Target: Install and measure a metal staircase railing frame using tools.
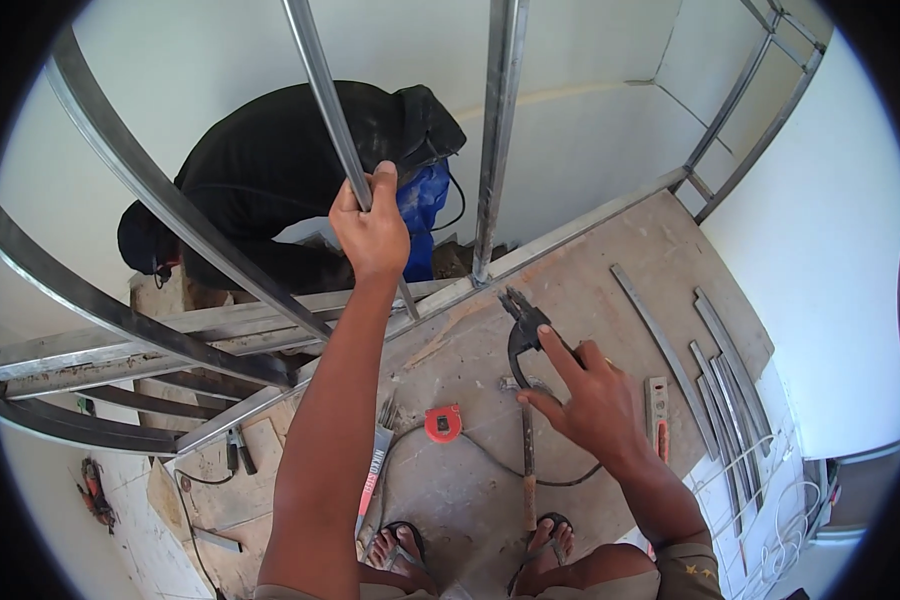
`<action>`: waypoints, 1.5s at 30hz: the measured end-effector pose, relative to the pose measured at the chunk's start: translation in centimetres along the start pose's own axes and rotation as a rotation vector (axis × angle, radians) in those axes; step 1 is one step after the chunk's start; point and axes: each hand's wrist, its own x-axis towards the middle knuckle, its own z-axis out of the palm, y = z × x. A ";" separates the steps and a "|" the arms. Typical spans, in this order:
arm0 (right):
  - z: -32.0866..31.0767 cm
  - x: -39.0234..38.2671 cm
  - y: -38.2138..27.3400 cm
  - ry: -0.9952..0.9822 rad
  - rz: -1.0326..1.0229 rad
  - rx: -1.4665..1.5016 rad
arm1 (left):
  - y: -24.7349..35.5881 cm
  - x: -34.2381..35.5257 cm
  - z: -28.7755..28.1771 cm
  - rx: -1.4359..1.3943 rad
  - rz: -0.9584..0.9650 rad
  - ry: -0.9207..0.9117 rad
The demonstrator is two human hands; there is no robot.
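My left hand is closed around a slim upright metal bar of a railing frame, with the thumb pointing up along it. In my right hand is a black clamp with toothed jaws and a curved handle, resembling a welding clamp. Its jaws point up and left, near the foot of a thicker metal post, with a gap showing between them. The index finger lies along the clamp; my palm hides part of its handle. The bar's lower end meets the bottom rail.
A person in black bends over beyond the railing. Curved metal bars rise at left. On the board floor lie a red tape measure, a hammer, a spirit level, an electrode packet, metal strips and cables.
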 end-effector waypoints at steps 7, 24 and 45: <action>0.1 -0.2 -0.4 -0.041 0.008 -0.033 | -0.5 0.0 0.1 -0.004 -0.009 -0.002; 0.4 0.4 0.7 -0.072 0.044 0.012 | -0.6 0.1 -0.5 0.024 0.043 -0.011; 6.7 -4.6 8.2 -0.049 -0.002 -0.004 | 5.7 -25.0 -38.0 0.690 -0.255 -0.024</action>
